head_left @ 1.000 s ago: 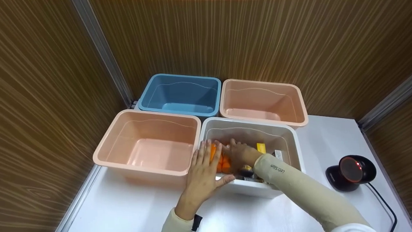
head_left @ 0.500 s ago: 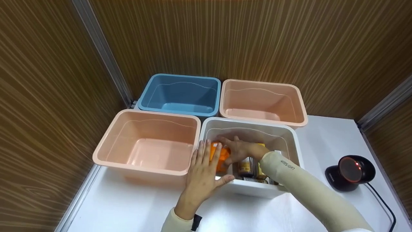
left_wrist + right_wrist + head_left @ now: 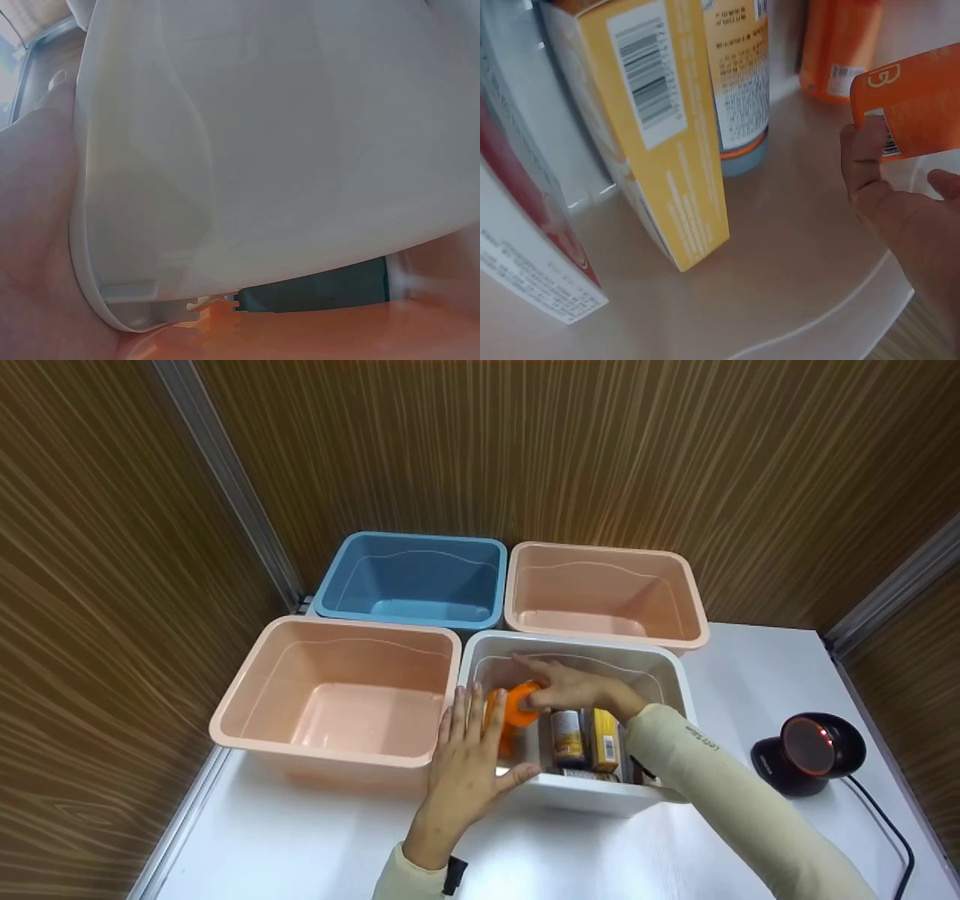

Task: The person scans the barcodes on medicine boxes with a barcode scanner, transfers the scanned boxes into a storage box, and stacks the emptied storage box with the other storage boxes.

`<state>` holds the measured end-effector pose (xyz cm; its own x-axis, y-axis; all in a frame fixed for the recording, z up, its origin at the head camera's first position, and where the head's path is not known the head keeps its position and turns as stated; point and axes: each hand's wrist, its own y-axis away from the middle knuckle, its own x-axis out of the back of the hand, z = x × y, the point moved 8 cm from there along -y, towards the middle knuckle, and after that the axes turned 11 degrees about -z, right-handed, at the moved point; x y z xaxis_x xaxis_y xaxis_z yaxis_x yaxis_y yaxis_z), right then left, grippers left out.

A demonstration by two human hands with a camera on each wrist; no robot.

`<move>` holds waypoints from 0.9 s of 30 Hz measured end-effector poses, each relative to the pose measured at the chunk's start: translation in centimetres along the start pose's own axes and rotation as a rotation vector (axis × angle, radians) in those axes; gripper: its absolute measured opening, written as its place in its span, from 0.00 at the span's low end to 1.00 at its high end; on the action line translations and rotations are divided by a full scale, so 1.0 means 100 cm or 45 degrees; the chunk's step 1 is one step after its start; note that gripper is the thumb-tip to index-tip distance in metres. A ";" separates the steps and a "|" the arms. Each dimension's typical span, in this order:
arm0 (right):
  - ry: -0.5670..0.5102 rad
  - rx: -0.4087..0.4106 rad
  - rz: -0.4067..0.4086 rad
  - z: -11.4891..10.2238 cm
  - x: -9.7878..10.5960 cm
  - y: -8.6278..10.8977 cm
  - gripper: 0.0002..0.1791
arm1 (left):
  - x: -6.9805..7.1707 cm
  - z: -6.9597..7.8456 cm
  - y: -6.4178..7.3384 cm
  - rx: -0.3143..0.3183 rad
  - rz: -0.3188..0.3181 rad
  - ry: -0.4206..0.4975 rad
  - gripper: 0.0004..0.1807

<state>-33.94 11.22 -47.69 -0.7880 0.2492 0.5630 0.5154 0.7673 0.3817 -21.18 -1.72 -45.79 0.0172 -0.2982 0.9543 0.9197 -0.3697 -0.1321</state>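
My right hand [image 3: 574, 686] reaches into the white bin [image 3: 570, 639] and grips an orange cylindrical container [image 3: 521, 706] between thumb and fingers. In the right wrist view this container [image 3: 919, 97] lies tilted, its barcode partly behind a fingertip. A second orange container [image 3: 840, 49] stands behind it, half hidden by my left fingers in the head view. My left hand [image 3: 466, 765] rests with straight fingers over the bin's front left corner. To the right of the orange containers are a dark bottle with a printed label [image 3: 568, 739] and a yellow box [image 3: 604, 742].
A peach bin [image 3: 337, 761] stands left of the white one. Behind are a blue bin [image 3: 420, 622] and another peach bin [image 3: 607, 551]. A black scanner-like device [image 3: 814, 750] with a cable sits at the right. A white-and-red box [image 3: 536, 232] shows inside the white bin.
My right hand has drawn back and up inside the bin, bringing one orange container with it, apart from the other. The bottle and yellow box have come into view. My left hand stays put.
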 end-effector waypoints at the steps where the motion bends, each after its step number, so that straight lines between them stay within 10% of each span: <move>1: -0.024 0.008 0.007 -0.001 0.001 0.002 0.54 | 0.000 0.000 0.000 0.006 -0.008 -0.001 0.56; 13: -0.341 0.082 0.037 -0.002 0.004 0.016 0.27 | 0.000 0.000 0.001 0.007 -0.030 -0.003 0.54; 27: -1.205 0.122 -0.027 0.007 -0.013 0.007 0.60 | -0.001 0.000 0.000 -0.006 -0.025 0.038 0.50</move>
<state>-32.74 11.89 -48.68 -0.7642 0.5776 -0.2871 0.5010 0.8119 0.2998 -21.13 -1.66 -45.92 -0.0125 -0.3168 0.9484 0.9178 -0.3801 -0.1148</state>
